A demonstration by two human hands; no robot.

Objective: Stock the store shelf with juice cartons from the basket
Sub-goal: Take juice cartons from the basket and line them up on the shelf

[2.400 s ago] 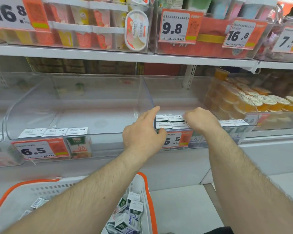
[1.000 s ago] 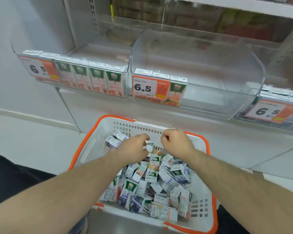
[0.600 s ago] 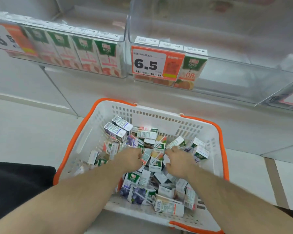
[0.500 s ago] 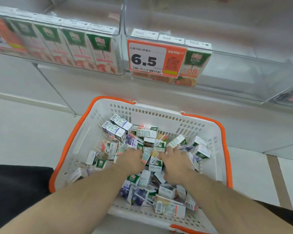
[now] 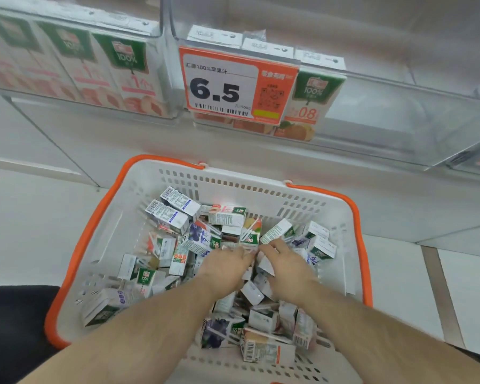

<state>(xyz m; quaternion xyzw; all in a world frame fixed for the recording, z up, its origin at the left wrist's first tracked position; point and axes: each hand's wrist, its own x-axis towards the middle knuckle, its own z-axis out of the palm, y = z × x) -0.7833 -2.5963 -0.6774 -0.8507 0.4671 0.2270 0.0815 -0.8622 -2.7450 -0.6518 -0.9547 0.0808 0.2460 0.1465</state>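
Store shelf (image 5: 399, 112) stood at twelve o'clock; both hands, left hand (image 5: 225, 268) and right hand (image 5: 287, 266), reached into the basket (image 5: 233, 181) among juice cartons (image 5: 227, 216) to select stock, finger grip indiscernible.

Orange price tag (image 5: 237, 85) reading "6.5", shelf carton (image 5: 312, 102) marked "100%" and "08", left cartons (image 5: 125, 73) "100%"

Since 2.4 s ago both hands have left the shelf bin's front cartons and dropped into the basket (image 5: 261, 187). Left hand (image 5: 223, 268) and right hand (image 5: 287, 266) now lie side by side on the heaped cartons (image 5: 227, 216), fingers towards 12 o'clock. View has tilted downward; price tag (image 5: 233, 85) looms larger.
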